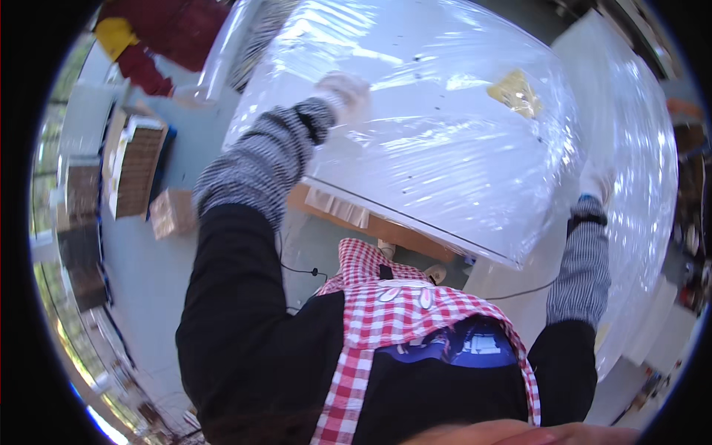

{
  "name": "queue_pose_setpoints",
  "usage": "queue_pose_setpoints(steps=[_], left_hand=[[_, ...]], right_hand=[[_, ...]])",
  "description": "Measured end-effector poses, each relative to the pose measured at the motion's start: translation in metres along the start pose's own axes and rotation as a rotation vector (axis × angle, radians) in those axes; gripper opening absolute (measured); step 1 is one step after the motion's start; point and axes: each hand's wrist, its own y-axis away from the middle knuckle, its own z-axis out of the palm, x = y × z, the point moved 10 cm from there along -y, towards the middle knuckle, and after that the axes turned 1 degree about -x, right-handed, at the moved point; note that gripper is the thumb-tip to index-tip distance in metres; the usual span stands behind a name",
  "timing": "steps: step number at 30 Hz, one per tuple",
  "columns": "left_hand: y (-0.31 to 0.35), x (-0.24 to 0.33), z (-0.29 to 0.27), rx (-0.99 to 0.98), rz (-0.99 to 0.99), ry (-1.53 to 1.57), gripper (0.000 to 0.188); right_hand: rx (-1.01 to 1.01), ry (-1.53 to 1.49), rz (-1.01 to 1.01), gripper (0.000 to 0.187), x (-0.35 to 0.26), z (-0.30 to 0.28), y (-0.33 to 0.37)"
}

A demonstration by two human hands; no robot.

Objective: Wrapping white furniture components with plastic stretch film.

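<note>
A large white panel or box top wrapped in clear plastic film (pixel 445 159) lies in front of me, its surface shiny with creases. My left hand (pixel 345 93), in a white glove, is at its upper left part, against the film; its fingers are blurred. At the right, my right hand (pixel 597 182), also in a white glove, is beside a second tall wrapped white thing (pixel 630 148), and glare and film hide its fingers. A yellow patch (pixel 517 93) shows on the wrapped top. Under its near edge is brown cardboard (pixel 408 236).
Another person in a maroon sleeve (pixel 144 70) stands at the far left, a hand near an upright film-covered piece (pixel 222 55). Stacked flat brown goods (pixel 137 170) and a carton (pixel 173 213) stand on the grey floor at left. A dark cable (pixel 519 294) runs low near me.
</note>
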Motion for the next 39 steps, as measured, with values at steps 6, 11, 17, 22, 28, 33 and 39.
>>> queue_pose_setpoints(steps=[6,11,17,22,28,33,39], left_hand=[[0.009,-0.015,0.018,-0.86,-0.027,1.733,0.045],[0.04,-0.026,-0.004,-0.876,-0.115,1.734,0.062],[0.07,-0.031,-0.021,-0.746,-0.26,1.644,0.072],[0.063,-0.024,-0.007,-0.814,-0.222,1.773,0.074],[0.2,-0.114,0.119,-0.707,-1.125,1.496,0.061],[0.241,-0.065,0.123,-1.302,-0.636,1.459,0.064],[0.303,0.001,0.192,-1.209,-0.535,1.458,0.054]], right_hand=[[0.132,-0.09,-0.746,0.078,-0.158,-0.02,0.125],[-0.122,0.016,-0.843,0.08,-0.216,-0.012,0.209],[-0.226,-0.094,-0.973,0.081,-0.218,-0.024,0.295],[-0.234,-0.136,-1.053,0.076,-0.204,-0.009,0.327],[-0.144,-0.198,-1.036,0.067,-0.199,-0.014,0.33],[-0.252,-0.274,-0.95,0.057,-0.222,-0.023,0.315],[-0.3,-0.261,-1.236,0.059,-0.316,-0.079,0.374]])
